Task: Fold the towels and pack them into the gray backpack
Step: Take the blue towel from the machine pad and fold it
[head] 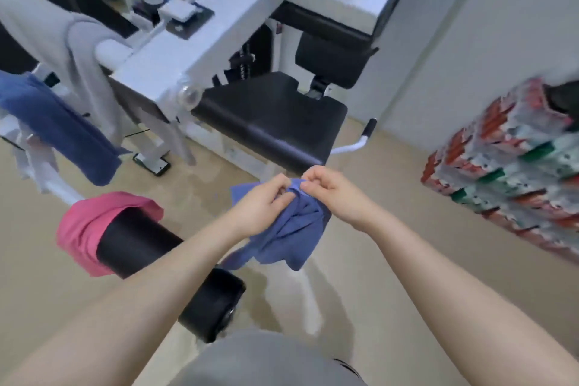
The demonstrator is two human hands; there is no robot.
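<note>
Towel (288, 229) blue, bunched | left hand (261, 208), right hand (332, 194): fingers pinch its top edge; labels unreadable

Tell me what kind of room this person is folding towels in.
Most likely a gym or home workout room. A white weight machine with a black padded seat and a black foam roller pad fills the space, with towels draped over its bars.

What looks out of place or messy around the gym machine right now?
Towels are draped over the equipment: a pink towel over the black roller pad, a blue one and a grey one over the white arm. Nothing looks spilled or broken.
</note>
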